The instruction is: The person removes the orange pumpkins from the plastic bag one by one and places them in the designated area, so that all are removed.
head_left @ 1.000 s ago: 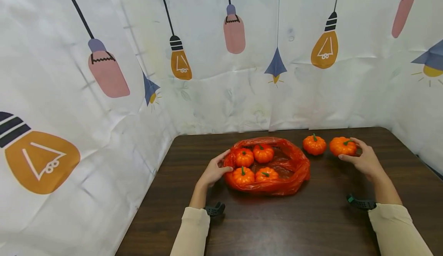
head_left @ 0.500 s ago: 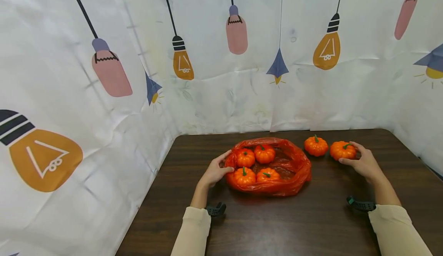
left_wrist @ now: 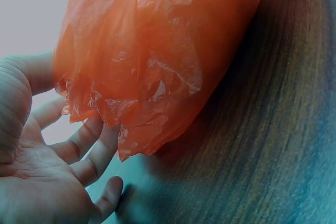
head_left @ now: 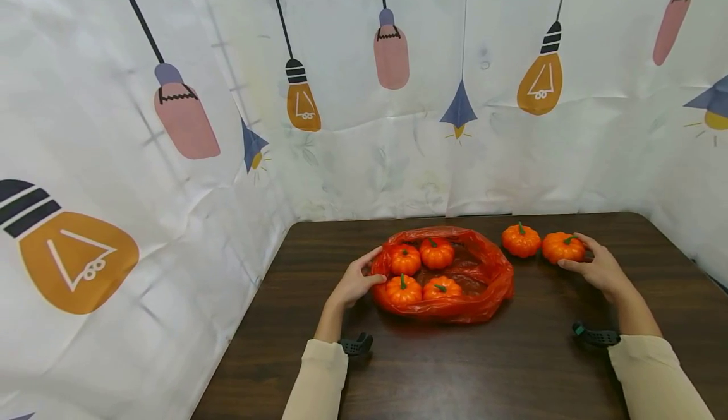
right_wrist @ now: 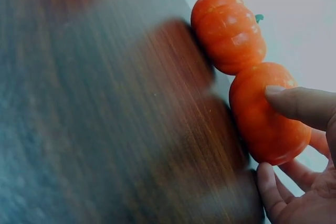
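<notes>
My left hand (head_left: 352, 284) pinches the left rim of a red plastic bag (head_left: 483, 303), its thumb over the rim and the other fingers outside. Several small orange pumpkins (head_left: 404, 290) sit inside the open bag. In the left wrist view, the bag's thin wall (left_wrist: 152, 77) hides the pumpkins and part of the thumb. To the right, my right hand (head_left: 600, 268) holds another orange pumpkin (head_left: 560, 248) on the table, thumb in front and fingers behind. Left of it stands one more pumpkin (head_left: 521, 241); the two seem to touch in the right wrist view.
The dark wooden table (head_left: 455, 369) ends in a rounded far edge just behind the pumpkins. White sheeting (head_left: 364, 174) printed with lamps hangs behind the table and along its left side. Both wrists wear dark bands (head_left: 357, 344).
The pumpkin in my right hand has come down slightly and shifted left, closer to its neighbour. My left hand stays on the bag's rim. The head view has shifted a little.
</notes>
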`<move>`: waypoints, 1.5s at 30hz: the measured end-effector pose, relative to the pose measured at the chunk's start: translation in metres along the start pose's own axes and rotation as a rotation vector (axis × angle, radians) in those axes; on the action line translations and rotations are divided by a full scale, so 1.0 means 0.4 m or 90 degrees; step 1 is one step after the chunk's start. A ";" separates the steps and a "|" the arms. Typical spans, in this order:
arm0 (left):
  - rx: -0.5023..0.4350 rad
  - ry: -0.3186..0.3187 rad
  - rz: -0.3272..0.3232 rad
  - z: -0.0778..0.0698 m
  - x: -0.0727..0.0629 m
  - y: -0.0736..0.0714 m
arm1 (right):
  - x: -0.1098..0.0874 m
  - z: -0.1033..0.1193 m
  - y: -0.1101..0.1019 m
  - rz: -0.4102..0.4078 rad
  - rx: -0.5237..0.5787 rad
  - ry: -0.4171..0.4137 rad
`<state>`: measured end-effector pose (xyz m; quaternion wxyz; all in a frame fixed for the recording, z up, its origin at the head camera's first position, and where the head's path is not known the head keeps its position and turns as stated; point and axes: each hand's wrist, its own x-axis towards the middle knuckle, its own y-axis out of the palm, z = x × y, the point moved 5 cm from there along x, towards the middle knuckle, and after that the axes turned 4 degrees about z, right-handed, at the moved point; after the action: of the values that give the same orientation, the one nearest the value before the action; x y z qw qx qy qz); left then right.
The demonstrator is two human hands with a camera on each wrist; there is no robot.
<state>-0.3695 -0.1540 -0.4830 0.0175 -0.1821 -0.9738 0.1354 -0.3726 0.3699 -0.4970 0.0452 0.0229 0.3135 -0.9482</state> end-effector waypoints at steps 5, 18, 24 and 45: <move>-0.005 0.001 0.000 0.001 0.001 0.003 | 0.006 -0.007 -0.002 -0.004 0.007 -0.007; -0.009 -0.012 0.012 0.006 0.004 -0.001 | 0.011 -0.008 0.000 0.002 0.029 -0.001; -0.011 -0.002 0.028 -0.054 -0.026 0.004 | 0.011 -0.005 0.000 0.001 0.039 -0.004; -0.003 0.003 -0.006 0.009 0.007 -0.001 | -0.050 0.219 -0.039 -0.100 0.023 -0.103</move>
<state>-0.3725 -0.1544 -0.4865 0.0202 -0.1782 -0.9749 0.1323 -0.3557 0.3315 -0.4160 -0.0044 -0.0778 0.2925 -0.9531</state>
